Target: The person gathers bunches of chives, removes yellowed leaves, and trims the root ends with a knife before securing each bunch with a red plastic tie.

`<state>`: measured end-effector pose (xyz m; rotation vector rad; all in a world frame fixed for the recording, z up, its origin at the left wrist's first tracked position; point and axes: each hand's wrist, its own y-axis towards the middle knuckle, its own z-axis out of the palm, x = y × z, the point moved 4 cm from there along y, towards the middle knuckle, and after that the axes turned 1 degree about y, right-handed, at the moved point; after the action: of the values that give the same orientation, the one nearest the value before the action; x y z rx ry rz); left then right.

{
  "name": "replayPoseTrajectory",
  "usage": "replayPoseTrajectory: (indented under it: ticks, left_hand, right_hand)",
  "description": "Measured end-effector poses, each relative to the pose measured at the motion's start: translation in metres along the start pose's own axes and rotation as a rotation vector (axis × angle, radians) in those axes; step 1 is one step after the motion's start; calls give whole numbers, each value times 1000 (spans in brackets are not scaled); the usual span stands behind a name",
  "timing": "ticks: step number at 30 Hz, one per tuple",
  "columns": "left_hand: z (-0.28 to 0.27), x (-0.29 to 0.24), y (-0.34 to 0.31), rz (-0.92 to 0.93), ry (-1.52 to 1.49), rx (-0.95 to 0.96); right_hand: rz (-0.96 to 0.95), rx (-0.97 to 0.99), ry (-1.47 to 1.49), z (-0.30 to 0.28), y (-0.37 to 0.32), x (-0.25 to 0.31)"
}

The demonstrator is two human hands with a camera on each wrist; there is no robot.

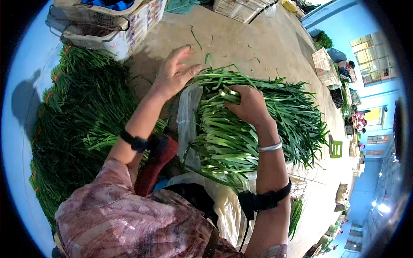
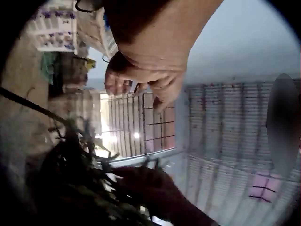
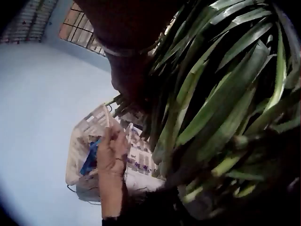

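A big heap of flat-leaved green stalks point(image 1: 228, 142) with pale cut ends lies in front of the person, the leaves pointing right in the head view. At its upper part, the right hand point(image 1: 249, 103) grips a small bunch of these green stalks point(image 1: 229, 94), its pale ends poking out past the fingers. Beyond the heap's upper left corner, the left hand point(image 1: 174, 73) is held in the air with loosely spread fingers and nothing in it. The right wrist view shows broad leaves point(image 3: 221, 103) close up beside the right hand.
Dark green bundles point(image 1: 81, 116) tied with red bands are piled at the left against the wall. Clear plastic sheeting point(image 1: 188, 120) edges the heap. White crates point(image 1: 129, 34) stand at the upper left. A green stool point(image 1: 336, 148) is off to the right, with people and crates farther back.
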<state>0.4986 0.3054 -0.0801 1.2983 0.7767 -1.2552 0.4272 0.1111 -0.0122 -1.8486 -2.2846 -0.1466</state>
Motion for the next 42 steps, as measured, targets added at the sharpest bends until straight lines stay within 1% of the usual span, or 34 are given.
replayPoseTrajectory:
  ticks: [1,2,3,5,6,8,9,11,12,13,15,16,17,19,20,21,22,23,24,25,27,28,30,31,32,33,34,35,36,37,38,40,41,42]
  left_hand:
    - [-5,31,10,-5,177,88]
    - [-3,30,14,-8,355,173]
    - [0,29,17,-7,358,168]
    - [33,26,16,77,558,641]
    - [36,29,18,76,558,640]
    - [38,47,26,31,906,630]
    - [38,58,28,33,909,628]
    - [35,70,32,59,958,546]
    - [38,77,39,-42,1018,559]
    - [37,80,41,-47,1018,562]
    - [44,63,43,88,1163,772]
    - [45,72,49,175,1225,775]
    - [46,69,56,178,1223,780]
    - [48,52,68,260,1262,772]
    - [51,41,76,369,1328,767]
    - [55,29,84,368,1331,766]
    - [60,21,92,276,1364,835]
    - [62,16,98,184,1393,903]
    - [63,9,103,225,1279,899]
    - [66,5,105,229,1281,896]
    - [76,-11,101,224,1247,979]
    - [79,-20,97,154,1329,1034]
    - [88,-24,91,143,1326,1020]
    - [92,-27,91,130,1319,1008]
    - [97,-25,93,206,1324,1000]
    - [104,-34,90,206,1330,1005]
    - [112,-44,86,184,1237,1000]
    - [118,-50,85,159,1143,989]
    - [125,-50,86,259,1170,1040]
    - [130,-52,86,249,1173,1037]
    - [137,-63,80,220,1162,1032]
    - [140,-88,71,121,1086,989]
    - [138,-96,70,123,1083,988]
    - [133,-106,71,112,902,896]
  right_hand:
    - [-5,3,1,2,-3,-2]
    - [-6,-28,51,2,-4,-2]
    - [-4,-61,101,2,-5,-3]
    - [-2,-47,108,7,-9,-3]
    - [-50,-79,25,9,-12,1]
    - [-113,-99,-103,17,-20,8]
    - [-115,-103,-104,19,-24,11]
    - [-162,-196,-118,19,-33,17]
    - [-157,-189,-126,22,-35,15]
    - [-155,-186,-123,24,-36,16]
    - [-146,-209,-121,23,-36,16]
    - [-140,-210,-123,23,-36,16]
    - [-131,-178,-107,23,-35,16]
    - [-123,-146,-88,21,-37,16]
    - [-156,-152,-36,16,-38,17]
    - [-190,-158,15,11,-38,17]
    - [-192,-158,15,6,-37,14]
    - [-60,-98,344,0,-33,2]
    - [75,-35,670,-5,-27,-9]
    - [146,-56,698,-16,-17,-18]
    - [245,-129,337,-35,-6,-28]
    - [240,-134,337,-36,3,-28]
    - [160,-318,-274,-39,20,-19]
    - [158,-323,-269,-32,28,-20]
    - [63,-352,-233,-21,38,-20]
    - [-28,-381,-197,-11,44,-20]
    - [-64,-377,-51,-2,49,-24]
    - [-68,-376,-46,3,52,-28]
    - [-24,-355,185,8,54,-35]
    - [21,-328,416,14,56,-42]
    - [21,-323,422,19,56,-49]
    - [-33,-440,719,21,52,-70]
    - [-65,-498,864,20,51,-79]
    - [-95,-554,1012,9,48,-69]
